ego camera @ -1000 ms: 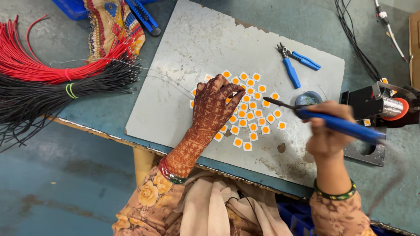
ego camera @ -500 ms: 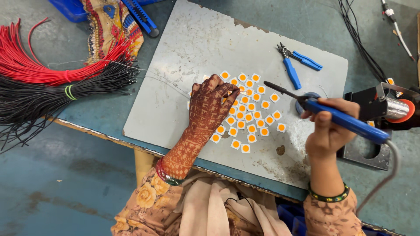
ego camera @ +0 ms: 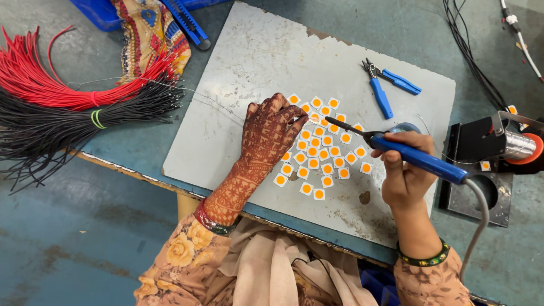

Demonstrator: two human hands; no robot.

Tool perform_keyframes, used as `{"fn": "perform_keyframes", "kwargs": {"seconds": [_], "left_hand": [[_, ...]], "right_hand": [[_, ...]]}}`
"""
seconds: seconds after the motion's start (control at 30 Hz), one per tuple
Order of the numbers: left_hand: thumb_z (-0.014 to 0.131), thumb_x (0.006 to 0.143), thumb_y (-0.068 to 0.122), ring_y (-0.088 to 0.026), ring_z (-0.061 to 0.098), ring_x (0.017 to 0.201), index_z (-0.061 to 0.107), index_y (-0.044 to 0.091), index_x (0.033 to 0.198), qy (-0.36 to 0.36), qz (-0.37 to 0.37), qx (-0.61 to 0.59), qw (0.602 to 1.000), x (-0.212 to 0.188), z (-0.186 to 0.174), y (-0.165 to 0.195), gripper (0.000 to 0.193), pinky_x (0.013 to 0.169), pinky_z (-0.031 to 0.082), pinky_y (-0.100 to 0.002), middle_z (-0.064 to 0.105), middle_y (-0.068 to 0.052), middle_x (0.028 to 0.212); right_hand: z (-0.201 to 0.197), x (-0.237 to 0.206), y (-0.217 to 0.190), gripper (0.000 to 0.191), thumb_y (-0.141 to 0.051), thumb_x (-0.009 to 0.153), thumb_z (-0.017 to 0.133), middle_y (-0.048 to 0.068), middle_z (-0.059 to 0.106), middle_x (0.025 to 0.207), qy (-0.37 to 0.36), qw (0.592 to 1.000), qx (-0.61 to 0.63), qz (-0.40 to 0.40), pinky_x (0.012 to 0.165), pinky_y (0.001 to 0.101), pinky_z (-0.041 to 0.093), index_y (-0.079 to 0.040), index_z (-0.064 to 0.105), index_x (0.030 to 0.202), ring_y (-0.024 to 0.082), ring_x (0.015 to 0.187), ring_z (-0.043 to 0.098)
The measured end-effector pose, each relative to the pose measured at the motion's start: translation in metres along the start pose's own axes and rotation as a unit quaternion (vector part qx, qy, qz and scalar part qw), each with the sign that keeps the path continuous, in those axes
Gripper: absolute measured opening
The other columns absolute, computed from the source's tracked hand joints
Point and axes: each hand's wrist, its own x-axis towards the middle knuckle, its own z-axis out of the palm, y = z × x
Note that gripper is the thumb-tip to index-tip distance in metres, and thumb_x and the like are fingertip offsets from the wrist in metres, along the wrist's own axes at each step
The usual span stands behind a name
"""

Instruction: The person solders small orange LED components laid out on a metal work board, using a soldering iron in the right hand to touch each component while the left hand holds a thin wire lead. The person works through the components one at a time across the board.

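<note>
My left hand, covered in henna patterns, lies flat on the grey work board with its fingertips on the left side of a cluster of several small white squares with orange centres. My right hand is shut on a blue-handled soldering iron. The iron's dark tip points left and sits over the upper squares, close to my left fingertips. A thin wire runs from the left across the board toward my left fingers.
Blue-handled pliers lie at the board's upper right. A soldering iron stand with a solder spool sits to the right. Bundles of red wires and black wires lie left. A blue utility knife rests on patterned cloth.
My right hand has brought the soldering iron leftward, so its tip now reaches the squares near my left fingertips. My left hand stays on the board.
</note>
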Motion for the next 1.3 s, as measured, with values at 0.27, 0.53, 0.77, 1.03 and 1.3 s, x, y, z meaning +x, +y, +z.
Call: {"fn": "perform_keyframes", "kwargs": {"seconds": [0.27, 0.53, 0.77, 1.03, 1.3], "left_hand": [[0.073, 0.092, 0.026, -0.017, 0.061, 0.099, 0.077, 0.019, 0.099, -0.014, 0.000, -0.002, 1.000, -0.003, 0.003, -0.007, 0.010, 0.088, 0.037, -0.042, 0.061, 0.000, 0.100], [0.073, 0.092, 0.027, -0.016, 0.062, 0.101, 0.077, 0.020, 0.096, -0.016, -0.010, -0.014, 1.000, -0.003, 0.009, -0.008, 0.009, 0.089, 0.038, -0.041, 0.061, 0.002, 0.098], [0.073, 0.092, 0.027, -0.015, 0.062, 0.099, 0.077, 0.019, 0.100, -0.017, -0.014, -0.015, 1.000, -0.003, 0.008, -0.009, 0.012, 0.087, 0.037, -0.041, 0.061, 0.001, 0.100], [0.072, 0.093, 0.026, -0.015, 0.062, 0.098, 0.077, 0.019, 0.101, -0.023, -0.011, -0.011, 1.000, -0.004, 0.007, -0.012, 0.012, 0.087, 0.037, -0.042, 0.062, 0.001, 0.101], [0.073, 0.092, 0.028, -0.016, 0.062, 0.098, 0.077, 0.020, 0.098, -0.004, -0.003, -0.008, 1.000, -0.007, 0.016, -0.012, 0.011, 0.086, 0.038, -0.041, 0.061, 0.001, 0.101]], "right_hand": [[0.003, 0.000, 0.005, 0.040, -0.033, 0.112, 0.067, 0.011, 0.065, 0.101, 0.007, 1.000, 0.000, 0.008, 0.073, 0.0222, 0.058, 0.003, 0.054, 0.125, 0.014, 0.082, 0.070], [0.002, -0.001, 0.008, 0.041, -0.034, 0.111, 0.067, 0.011, 0.066, 0.098, 0.011, 1.000, 0.011, 0.014, 0.072, 0.0213, 0.057, 0.002, 0.054, 0.125, 0.013, 0.080, 0.070], [0.003, -0.002, 0.010, 0.041, -0.034, 0.111, 0.067, 0.011, 0.066, 0.098, 0.010, 1.000, 0.016, 0.004, 0.072, 0.0215, 0.057, 0.002, 0.053, 0.125, 0.013, 0.079, 0.069], [0.003, -0.003, 0.011, 0.042, -0.034, 0.111, 0.067, 0.011, 0.065, 0.095, 0.010, 1.000, 0.007, -0.002, 0.071, 0.0218, 0.057, 0.003, 0.054, 0.125, 0.012, 0.077, 0.067], [0.003, -0.005, 0.012, 0.041, -0.034, 0.113, 0.066, 0.012, 0.064, 0.100, 0.006, 1.000, -0.001, -0.012, 0.073, 0.0234, 0.059, 0.003, 0.053, 0.125, 0.014, 0.081, 0.070]]}}
